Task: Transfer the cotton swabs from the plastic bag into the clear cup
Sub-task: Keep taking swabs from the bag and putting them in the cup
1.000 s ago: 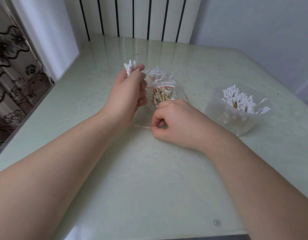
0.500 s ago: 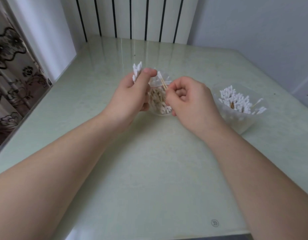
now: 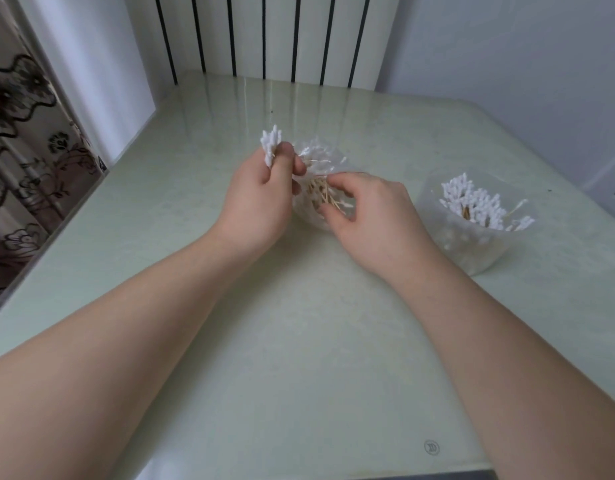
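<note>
On bench: clear bag between both hands. Fingers of left hand grip swab bundle, tips up. Right hand fingers pinch swabs inside bag. Cup at right, apart, holding upright swabs.

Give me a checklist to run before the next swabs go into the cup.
1. Grip of left hand on swab bundle: ok.
2. Fingers of right hand at the loose swabs in the plastic bag: ok.
3. Its pinch on a swab: cannot tell.
4. Stance of clear cup, upright on table: ok.
5. Room left in cup: cannot tell.
6. Bare table from bag to cup: ok.
</note>
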Demonstrator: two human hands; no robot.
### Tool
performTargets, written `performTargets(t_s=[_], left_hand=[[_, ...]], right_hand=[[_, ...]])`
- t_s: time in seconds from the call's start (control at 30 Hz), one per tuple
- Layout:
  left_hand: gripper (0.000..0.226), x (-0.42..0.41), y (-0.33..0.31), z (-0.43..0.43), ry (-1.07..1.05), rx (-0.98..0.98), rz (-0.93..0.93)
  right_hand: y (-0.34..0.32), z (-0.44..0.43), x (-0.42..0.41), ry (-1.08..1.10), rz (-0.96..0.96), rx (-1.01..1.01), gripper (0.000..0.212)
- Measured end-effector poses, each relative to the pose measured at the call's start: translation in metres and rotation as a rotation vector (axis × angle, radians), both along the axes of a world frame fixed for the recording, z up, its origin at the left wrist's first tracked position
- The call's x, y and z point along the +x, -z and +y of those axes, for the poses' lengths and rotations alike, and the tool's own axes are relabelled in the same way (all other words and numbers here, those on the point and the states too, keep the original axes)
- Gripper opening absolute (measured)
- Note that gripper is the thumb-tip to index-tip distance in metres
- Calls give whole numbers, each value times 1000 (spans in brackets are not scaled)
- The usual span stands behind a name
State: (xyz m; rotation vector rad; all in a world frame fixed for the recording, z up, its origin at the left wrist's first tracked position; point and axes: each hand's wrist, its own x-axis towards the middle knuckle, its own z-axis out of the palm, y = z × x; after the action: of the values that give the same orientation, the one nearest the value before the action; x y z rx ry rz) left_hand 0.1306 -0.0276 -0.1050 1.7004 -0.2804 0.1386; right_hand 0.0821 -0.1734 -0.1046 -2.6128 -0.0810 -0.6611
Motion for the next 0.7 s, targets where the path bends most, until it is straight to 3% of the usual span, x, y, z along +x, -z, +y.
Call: performTargets(t_s=[0.3, 0.47, 0.7], left_hand=[[31, 0, -2, -3, 108, -175, 111], [33, -6, -2, -5, 297, -94, 82], [32, -4, 0, -4, 286, -151, 154]], right_hand=[[11, 5, 16, -32, 44, -158, 26], [9, 7, 15, -4, 75, -75, 28], [9, 3, 15, 46, 75, -77, 15]])
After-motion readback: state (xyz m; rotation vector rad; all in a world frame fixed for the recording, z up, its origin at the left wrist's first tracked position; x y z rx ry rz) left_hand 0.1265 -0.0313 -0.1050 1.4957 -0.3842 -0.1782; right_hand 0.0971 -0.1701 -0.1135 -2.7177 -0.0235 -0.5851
